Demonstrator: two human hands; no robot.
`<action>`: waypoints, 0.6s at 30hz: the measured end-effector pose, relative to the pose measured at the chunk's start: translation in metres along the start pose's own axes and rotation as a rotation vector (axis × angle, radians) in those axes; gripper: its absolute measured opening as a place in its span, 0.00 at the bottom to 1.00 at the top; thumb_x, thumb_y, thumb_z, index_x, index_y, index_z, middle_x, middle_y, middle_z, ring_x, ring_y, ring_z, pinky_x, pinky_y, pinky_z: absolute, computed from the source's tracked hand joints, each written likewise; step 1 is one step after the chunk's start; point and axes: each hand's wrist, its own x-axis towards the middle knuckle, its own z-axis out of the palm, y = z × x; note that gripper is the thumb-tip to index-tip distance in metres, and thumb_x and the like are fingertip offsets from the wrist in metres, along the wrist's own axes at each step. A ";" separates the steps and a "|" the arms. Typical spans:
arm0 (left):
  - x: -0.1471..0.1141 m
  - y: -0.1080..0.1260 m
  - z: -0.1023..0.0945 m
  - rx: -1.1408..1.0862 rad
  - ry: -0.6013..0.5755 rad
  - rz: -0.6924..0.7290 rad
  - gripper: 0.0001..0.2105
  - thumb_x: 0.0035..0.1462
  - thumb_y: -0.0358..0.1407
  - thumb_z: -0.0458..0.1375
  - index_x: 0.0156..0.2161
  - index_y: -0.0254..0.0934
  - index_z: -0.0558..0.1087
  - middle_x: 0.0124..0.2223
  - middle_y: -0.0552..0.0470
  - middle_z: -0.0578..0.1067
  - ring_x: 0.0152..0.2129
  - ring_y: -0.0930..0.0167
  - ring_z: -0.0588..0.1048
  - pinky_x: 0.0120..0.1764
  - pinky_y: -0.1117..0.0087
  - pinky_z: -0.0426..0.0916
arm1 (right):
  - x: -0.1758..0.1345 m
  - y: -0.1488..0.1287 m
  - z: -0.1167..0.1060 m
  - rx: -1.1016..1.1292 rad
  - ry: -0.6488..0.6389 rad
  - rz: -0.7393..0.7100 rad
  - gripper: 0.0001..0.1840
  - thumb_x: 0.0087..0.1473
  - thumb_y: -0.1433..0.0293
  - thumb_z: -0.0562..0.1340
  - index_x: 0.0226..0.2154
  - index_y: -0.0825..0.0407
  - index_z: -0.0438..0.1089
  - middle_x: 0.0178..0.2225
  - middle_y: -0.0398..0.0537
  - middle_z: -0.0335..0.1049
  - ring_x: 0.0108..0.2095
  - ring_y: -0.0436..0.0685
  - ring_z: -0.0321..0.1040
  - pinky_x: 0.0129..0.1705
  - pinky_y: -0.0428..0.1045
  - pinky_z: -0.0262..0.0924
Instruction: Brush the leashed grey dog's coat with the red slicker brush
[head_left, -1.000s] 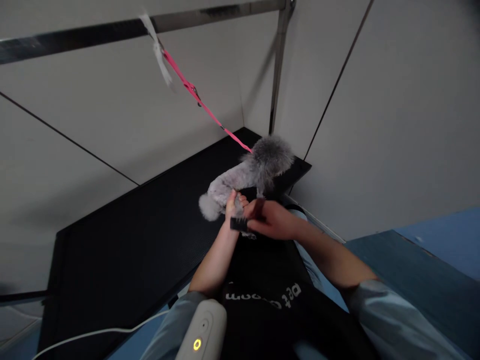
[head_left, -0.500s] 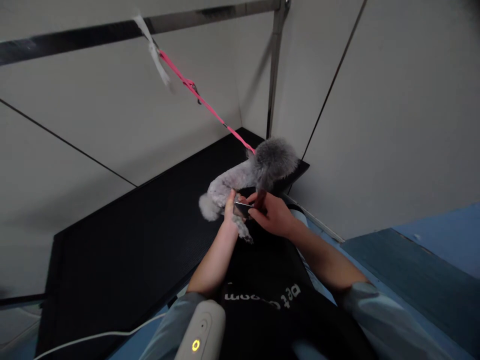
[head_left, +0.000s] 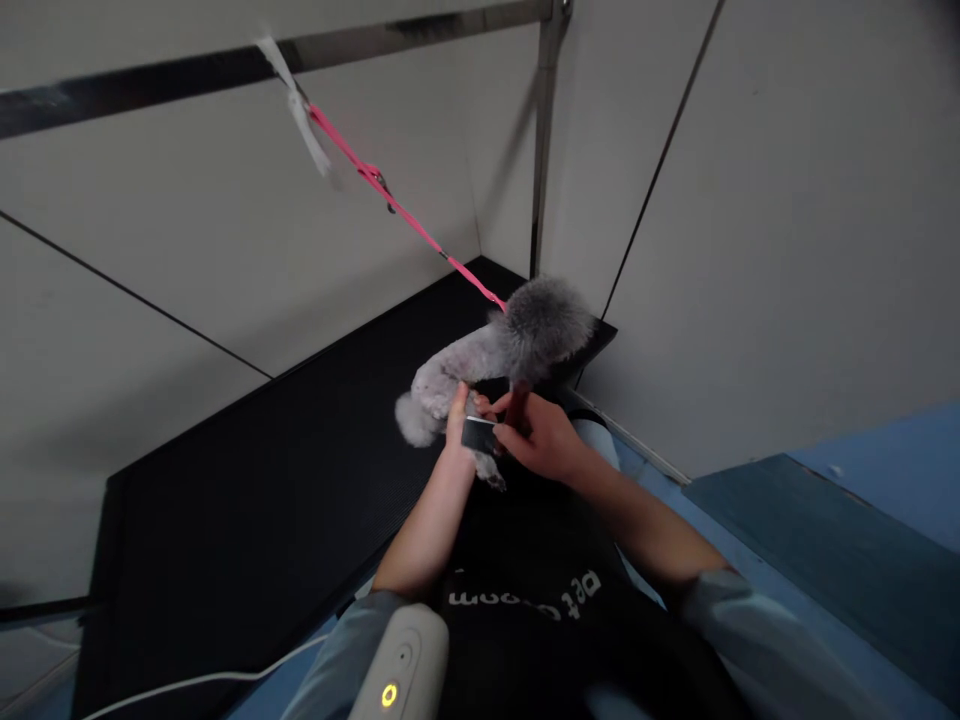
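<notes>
A small grey-and-white dog (head_left: 459, 362) stands on the black grooming table, its fluffy grey head (head_left: 546, 318) to the right. My left hand (head_left: 459, 425) is closed around one of its legs, and the paw (head_left: 491, 472) sticks out below, over my apron. In my right hand (head_left: 546, 435) is a slicker brush (head_left: 478, 434), gripped by its reddish-brown handle. The flat rectangular brush head lies against the leg beside my left hand. Part of the leg is hidden behind the brush and fingers.
A pink leash (head_left: 409, 222) runs from the dog's neck up to a metal bar (head_left: 172, 82), tied with a white strip (head_left: 296, 105). The black table (head_left: 247, 500) meets pale walls. A white device (head_left: 405, 660) with a yellow light and a cable (head_left: 217, 678) is close below.
My right hand has turned the brush, so its flat head now shows broader and slightly lower on the leg. The dog's head has tilted down a little over the handle. My left hand keeps its hold.
</notes>
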 end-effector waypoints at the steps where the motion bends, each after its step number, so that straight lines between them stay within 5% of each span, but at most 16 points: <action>1: -0.003 0.000 -0.001 -0.014 -0.008 0.009 0.21 0.66 0.50 0.56 0.27 0.38 0.64 0.19 0.57 0.62 0.14 0.76 0.63 0.18 0.75 0.60 | -0.003 0.005 0.003 0.047 0.041 0.019 0.06 0.54 0.65 0.64 0.35 0.49 0.70 0.34 0.48 0.75 0.35 0.58 0.72 0.41 0.52 0.66; 5: -0.022 0.005 -0.021 0.024 -0.034 -0.007 0.17 0.65 0.51 0.57 0.35 0.38 0.69 0.24 0.56 0.66 0.15 0.77 0.62 0.16 0.78 0.56 | -0.006 0.042 0.026 0.382 0.114 0.254 0.07 0.49 0.63 0.63 0.29 0.48 0.66 0.24 0.43 0.72 0.27 0.56 0.70 0.34 0.52 0.65; 9: -0.043 0.013 -0.051 0.118 -0.056 -0.071 0.20 0.61 0.57 0.59 0.38 0.39 0.68 0.25 0.58 0.63 0.13 0.79 0.55 0.13 0.80 0.49 | 0.014 0.085 0.060 0.709 0.191 0.556 0.14 0.42 0.57 0.64 0.27 0.49 0.66 0.13 0.34 0.58 0.18 0.52 0.61 0.27 0.49 0.58; 15: -0.064 0.024 -0.084 0.148 -0.055 -0.050 0.25 0.55 0.62 0.60 0.37 0.42 0.66 0.24 0.62 0.53 0.12 0.79 0.50 0.12 0.80 0.46 | 0.050 0.100 0.103 0.899 0.214 0.666 0.23 0.38 0.49 0.68 0.28 0.49 0.67 0.15 0.32 0.56 0.17 0.46 0.53 0.28 0.49 0.59; 18: -0.069 0.025 -0.105 0.144 -0.132 -0.040 0.26 0.50 0.62 0.64 0.36 0.42 0.66 0.22 0.63 0.53 0.11 0.78 0.50 0.11 0.78 0.47 | 0.054 0.088 0.119 0.783 0.116 0.553 0.24 0.46 0.45 0.64 0.24 0.48 0.64 0.19 0.38 0.60 0.21 0.51 0.59 0.32 0.51 0.63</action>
